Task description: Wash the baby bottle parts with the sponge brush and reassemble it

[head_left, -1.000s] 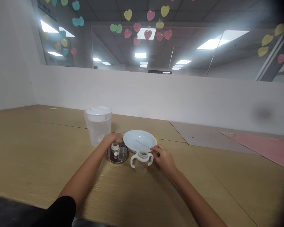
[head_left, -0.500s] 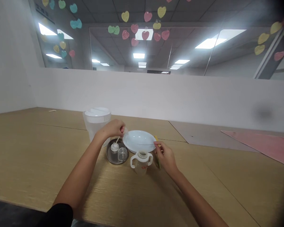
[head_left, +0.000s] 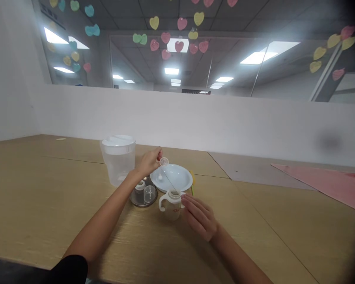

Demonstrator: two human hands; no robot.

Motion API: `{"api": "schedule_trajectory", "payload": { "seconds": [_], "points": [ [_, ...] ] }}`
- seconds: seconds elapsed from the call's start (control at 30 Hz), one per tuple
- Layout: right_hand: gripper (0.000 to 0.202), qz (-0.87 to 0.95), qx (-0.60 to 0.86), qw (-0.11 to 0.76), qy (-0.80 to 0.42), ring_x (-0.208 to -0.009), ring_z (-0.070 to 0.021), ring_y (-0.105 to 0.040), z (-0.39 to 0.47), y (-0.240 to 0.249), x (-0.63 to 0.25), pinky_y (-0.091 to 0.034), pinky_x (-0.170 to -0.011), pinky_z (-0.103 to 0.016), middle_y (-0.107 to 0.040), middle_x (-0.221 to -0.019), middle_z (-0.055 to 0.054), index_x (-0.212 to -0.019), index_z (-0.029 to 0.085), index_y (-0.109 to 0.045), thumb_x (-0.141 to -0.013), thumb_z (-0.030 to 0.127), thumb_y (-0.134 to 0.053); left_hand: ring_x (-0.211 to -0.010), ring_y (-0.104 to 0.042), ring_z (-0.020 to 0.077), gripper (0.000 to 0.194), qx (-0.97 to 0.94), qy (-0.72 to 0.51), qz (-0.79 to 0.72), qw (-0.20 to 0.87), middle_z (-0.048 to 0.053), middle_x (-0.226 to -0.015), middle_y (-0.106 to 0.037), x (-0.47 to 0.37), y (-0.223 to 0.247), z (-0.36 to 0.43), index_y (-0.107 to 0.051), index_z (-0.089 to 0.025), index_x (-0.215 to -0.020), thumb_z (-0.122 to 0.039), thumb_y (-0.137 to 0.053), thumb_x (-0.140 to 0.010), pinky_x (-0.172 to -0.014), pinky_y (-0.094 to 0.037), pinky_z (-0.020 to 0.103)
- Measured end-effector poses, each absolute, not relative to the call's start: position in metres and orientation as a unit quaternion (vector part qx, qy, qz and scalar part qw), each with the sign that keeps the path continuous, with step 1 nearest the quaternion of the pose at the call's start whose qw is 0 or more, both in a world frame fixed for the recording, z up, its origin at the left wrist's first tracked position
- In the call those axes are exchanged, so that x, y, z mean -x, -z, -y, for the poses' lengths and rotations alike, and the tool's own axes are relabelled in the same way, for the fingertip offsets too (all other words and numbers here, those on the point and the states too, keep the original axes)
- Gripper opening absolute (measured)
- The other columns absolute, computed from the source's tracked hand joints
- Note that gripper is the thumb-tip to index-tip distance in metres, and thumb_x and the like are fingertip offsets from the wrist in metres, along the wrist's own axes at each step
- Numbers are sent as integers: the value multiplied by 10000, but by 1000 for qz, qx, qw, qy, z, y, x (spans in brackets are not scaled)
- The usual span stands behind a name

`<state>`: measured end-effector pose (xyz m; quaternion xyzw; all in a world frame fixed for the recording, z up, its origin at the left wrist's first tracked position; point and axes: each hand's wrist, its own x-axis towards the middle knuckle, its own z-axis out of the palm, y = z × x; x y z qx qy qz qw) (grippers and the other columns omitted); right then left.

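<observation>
My left hand (head_left: 153, 159) pinches a small clear round cup (head_left: 164, 161) by its edge, holding it over the white oval plate (head_left: 180, 176). Beneath it stands the two-handled clear bottle (head_left: 172, 207) with its top open. Beside the bottle's right handle, my right hand (head_left: 198, 215) is closed on a thin stick (head_left: 170, 181) that slants up toward the small cup. On the round metal tray (head_left: 142, 205), left of the bottle, are a small white-necked jar (head_left: 140, 188) and a clear cup (head_left: 149, 194).
A large clear pitcher with a white lid (head_left: 118, 161) stands behind the tray. Yellow and green utensils (head_left: 193, 182) lie by the plate's right edge. A pink sheet (head_left: 325, 183) is at the far right.
My left hand has moved right and up from the jar, with the small cup now visible in it. My right hand has come down and left to the bottle, tilting the stick.
</observation>
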<state>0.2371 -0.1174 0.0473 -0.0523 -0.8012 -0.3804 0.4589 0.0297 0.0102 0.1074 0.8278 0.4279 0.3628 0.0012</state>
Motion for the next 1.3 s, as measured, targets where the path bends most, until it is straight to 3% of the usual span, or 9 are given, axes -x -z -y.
{"api": "schedule_trajectory", "payload": {
  "seconds": [0.2,0.5,0.97,1.3],
  "points": [
    [155,789,61,484,375,-1124,-243,-557,116,-45,-239,-592,-787,-379,-661,-1052,-169,-887,130,-572,-797,27,-497,-714,-565,168,101,-833,-361,-419,-20,2,-793,-612,-30,-105,-11,-446,-210,-818,-217,-511,-741,-589,-344,246],
    [252,783,114,507,341,-1077,-211,-585,106,-37,-238,-573,-803,-378,-679,-961,-159,-1082,113,-545,-846,63,-470,-679,-540,170,48,-856,-313,-405,-67,11,-752,-593,-37,-102,-9,-471,-202,-821,-203,-468,-773,-585,-328,249],
    [238,785,107,502,346,-1043,-199,-602,107,-37,-238,-578,-784,-365,-683,-955,-132,-1057,138,-573,-848,76,-479,-785,-550,197,134,-879,-260,-385,-109,39,-801,-610,-43,-104,-4,-508,-197,-856,-114,-460,-761,-685,-378,281],
    [259,783,121,507,339,-1018,-211,-603,112,-40,-236,-583,-732,-361,-665,-926,-149,-1082,118,-553,-853,60,-448,-766,-536,197,125,-886,-256,-366,-128,36,-793,-597,-44,-102,-4,-499,-194,-852,-109,-451,-774,-667,-362,277]
  ]
}}
